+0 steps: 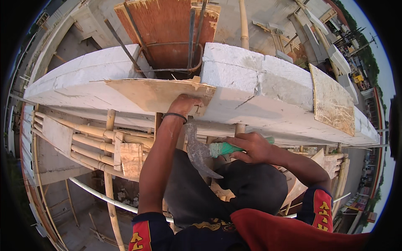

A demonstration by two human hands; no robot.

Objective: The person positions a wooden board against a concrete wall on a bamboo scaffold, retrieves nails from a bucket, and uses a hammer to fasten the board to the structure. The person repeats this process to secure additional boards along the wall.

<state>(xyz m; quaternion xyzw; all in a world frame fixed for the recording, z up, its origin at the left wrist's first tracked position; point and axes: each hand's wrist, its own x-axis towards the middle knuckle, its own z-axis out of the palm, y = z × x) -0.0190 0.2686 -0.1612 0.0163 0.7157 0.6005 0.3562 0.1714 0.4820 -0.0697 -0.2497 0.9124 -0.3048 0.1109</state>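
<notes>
In my right hand (253, 147) is a claw hammer (197, 149), gripped by its green handle, which has a pale wrapping near the head. The worn grey head hangs above my lap, with its curved claw pointing down. My left hand (188, 103) is against a thin plywood sheet (153, 93), fingers pinched together at its surface. Whatever they pinch is too small to make out. The sheet lies across the near side of a gap between white block walls (234, 75). Behind it, steel bars (191, 37) rise in the gap, tied by a rectangular steel loop.
A reddish plywood panel (167, 29) stands behind the bars. Another board (333, 100) leans on the wall at right. Bamboo scaffolding (98, 144) with wood pieces runs below the wall at left. A drop to a lower level (83, 209) shows beneath. A bamboo pole (243, 25) stands beyond.
</notes>
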